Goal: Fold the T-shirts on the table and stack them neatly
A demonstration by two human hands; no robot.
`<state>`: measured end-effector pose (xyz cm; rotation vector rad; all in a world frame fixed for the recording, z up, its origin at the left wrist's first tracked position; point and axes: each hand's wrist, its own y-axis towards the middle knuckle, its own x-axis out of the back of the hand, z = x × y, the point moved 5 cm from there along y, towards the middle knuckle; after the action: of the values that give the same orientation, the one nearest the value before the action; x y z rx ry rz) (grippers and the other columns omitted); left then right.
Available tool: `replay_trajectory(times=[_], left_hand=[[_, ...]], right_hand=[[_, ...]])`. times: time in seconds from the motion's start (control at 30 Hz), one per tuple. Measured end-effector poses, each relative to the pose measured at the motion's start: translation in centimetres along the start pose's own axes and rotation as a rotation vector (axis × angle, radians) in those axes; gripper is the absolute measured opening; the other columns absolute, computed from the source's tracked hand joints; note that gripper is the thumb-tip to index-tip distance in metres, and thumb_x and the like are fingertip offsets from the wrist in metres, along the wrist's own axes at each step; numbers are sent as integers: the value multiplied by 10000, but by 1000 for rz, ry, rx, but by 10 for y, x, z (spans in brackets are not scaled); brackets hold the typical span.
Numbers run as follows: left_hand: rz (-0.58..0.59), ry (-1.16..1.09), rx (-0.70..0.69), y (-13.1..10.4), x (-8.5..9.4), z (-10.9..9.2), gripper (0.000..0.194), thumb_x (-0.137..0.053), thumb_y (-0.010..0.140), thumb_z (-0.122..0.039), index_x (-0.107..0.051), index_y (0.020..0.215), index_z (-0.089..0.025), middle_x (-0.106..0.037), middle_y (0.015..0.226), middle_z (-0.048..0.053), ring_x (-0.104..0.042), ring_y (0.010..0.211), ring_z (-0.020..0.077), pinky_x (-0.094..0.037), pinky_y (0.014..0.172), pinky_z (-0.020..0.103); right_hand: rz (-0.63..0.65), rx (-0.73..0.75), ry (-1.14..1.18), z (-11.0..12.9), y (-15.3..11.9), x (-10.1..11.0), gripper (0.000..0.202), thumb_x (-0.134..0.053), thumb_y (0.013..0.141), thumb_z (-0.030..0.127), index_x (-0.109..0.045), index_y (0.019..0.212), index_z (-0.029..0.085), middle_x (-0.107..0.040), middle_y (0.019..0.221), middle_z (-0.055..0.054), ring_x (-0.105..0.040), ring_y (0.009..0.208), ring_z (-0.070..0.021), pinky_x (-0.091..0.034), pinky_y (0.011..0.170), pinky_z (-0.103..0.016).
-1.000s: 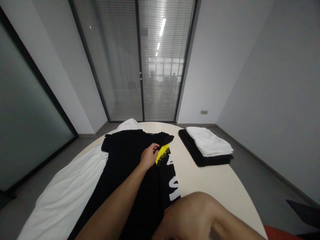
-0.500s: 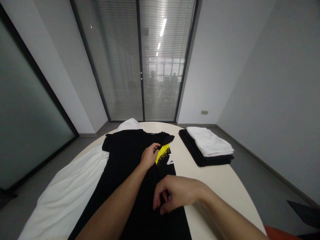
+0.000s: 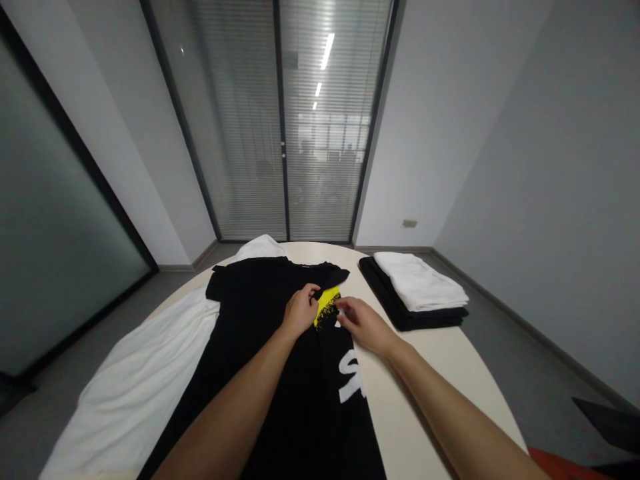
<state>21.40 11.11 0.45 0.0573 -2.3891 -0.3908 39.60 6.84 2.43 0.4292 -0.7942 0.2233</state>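
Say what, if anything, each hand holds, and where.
Cannot tell; left hand and right hand are at the black shirt, either side of its yellow print.

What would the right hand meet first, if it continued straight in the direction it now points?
Probably the left hand, across the yellow print; depth is unclear, and the right hand may be touching the black shirt.

Kinda dim, grayish room; light strips (image 3: 327, 51) are glowing in the glass (image 3: 330, 190), the black shirt (image 3: 255, 290) is swallowing detail, and wide-angle distortion is stretching the edges.
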Motion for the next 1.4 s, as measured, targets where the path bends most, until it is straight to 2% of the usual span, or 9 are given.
replay_trajectory(times=[0.1, 0.2, 0.43, 0.57, 0.7, 0.97, 1.13, 1.27, 1.4], left_hand=[[4, 44, -13, -2, 0, -4, 295, -630, 888, -201, -651, 1180, -236, -716, 1047, 62, -660, 1010, 218, -506, 895, 324], [7, 75, -24, -3, 0, -7, 333, -632, 880, -170, -631, 1207, -232, -711, 1097, 68, -642, 1059, 220, -490, 936, 331], [25, 108, -15, -4, 0, -7, 372, -598, 870, -120, -614, 1225, -228, -706, 1136, 65, -630, 1082, 215, -479, 953, 328], [30, 116, -11, -5, 1, -8, 369, -585, 876, -129, -613, 1230, -231, -705, 1128, 65, -627, 1083, 216, -480, 952, 331], [16, 122, -9, -5, 2, -10, 355, -572, 885, -132, -613, 1225, -225, -699, 1122, 67, -619, 1094, 211, -477, 965, 323], [16, 143, -30, -6, 4, -14, 332, -565, 900, -157, -615, 1225, -203, -693, 1149, 85, -590, 1142, 238, -481, 985, 353], [-32, 87, 27, -5, 4, -11, 387, -580, 888, -134, -574, 1274, -169, -689, 1115, 92, -588, 1128, 233, -479, 1001, 357], [-55, 66, 15, -4, 4, -9, 414, -580, 865, -96, -578, 1271, -175, -689, 1125, 80, -584, 1117, 228, -475, 1008, 354], [-39, 75, -56, -4, 3, -11, 411, -547, 872, -81, -625, 1257, -203, -691, 1183, 63, -574, 1141, 227, -463, 1036, 360]], right_hand=[[-79, -53, 6, -19, 7, -7, 345, -525, 938, 241, -583, 1272, 178, -686, 1078, -81, -636, 943, -194, -479, 882, -327], [-149, -151, -15, -34, 20, -8, 378, -488, 948, 212, -542, 1319, 167, -700, 1060, -85, -654, 892, -189, -484, 843, -308], [-166, -405, -271, -71, 69, 6, 427, -551, 922, 179, -588, 1347, 159, -726, 1148, -154, -667, 1071, -259, -461, 920, -311], [-176, -419, -291, -87, 95, 8, 420, -516, 934, 151, -610, 1343, 164, -718, 1191, -152, -667, 1097, -248, -460, 929, -295], [-174, -401, -275, -95, 117, 3, 315, -507, 942, 166, -693, 1196, 164, -735, 1131, -126, -688, 1022, -223, -476, 876, -272], [-229, -302, -243, -86, 166, 16, 306, -533, 980, 397, -707, 1043, 152, -737, 1082, -127, -672, 997, -228, -475, 896, -299], [-171, -164, -199, -70, 190, 10, 196, -564, 964, 304, -732, 1018, 216, -761, 1033, -60, -676, 983, -196, -475, 910, -277], [-131, -106, -183, -64, 201, 7, 238, -523, 963, 199, -755, 1007, 219, -762, 1066, -65, -677, 987, -199, -473, 926, -294], [-140, -110, -172, -64, 210, 13, 263, -512, 983, 258, -721, 1134, 202, -751, 1079, -77, -674, 980, -200, -472, 928, -299]])
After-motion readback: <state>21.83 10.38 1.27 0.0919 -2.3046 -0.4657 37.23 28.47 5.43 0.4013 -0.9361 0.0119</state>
